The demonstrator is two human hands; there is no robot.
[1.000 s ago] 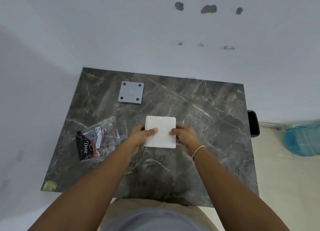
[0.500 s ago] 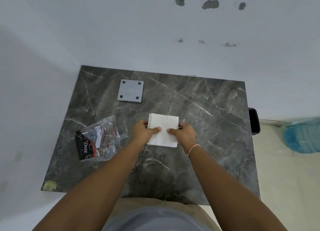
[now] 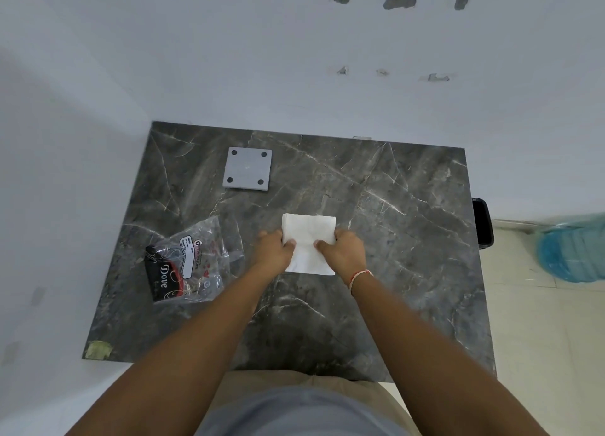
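A folded white paper napkin [image 3: 308,236] lies in the middle of the dark marble table [image 3: 409,239]. My left hand [image 3: 273,250] grips the napkin's left edge, thumb on top and fingers curled at the side. My right hand [image 3: 343,250] grips its right edge the same way, thumb lying on the white surface. Whether the napkin's sides are lifted off the table is not clear.
A grey square plate [image 3: 247,169] with four dark holes lies at the back left. A clear plastic bag [image 3: 186,262] holding a black Dove pack sits to the left. A black bin [image 3: 484,223] stands by the table's right edge, a blue water jug [image 3: 573,252] beyond.
Both hands slid inward and forward along the napkin, and their thumbs now lie closer together on its top. The napkin has stayed in about the same place.
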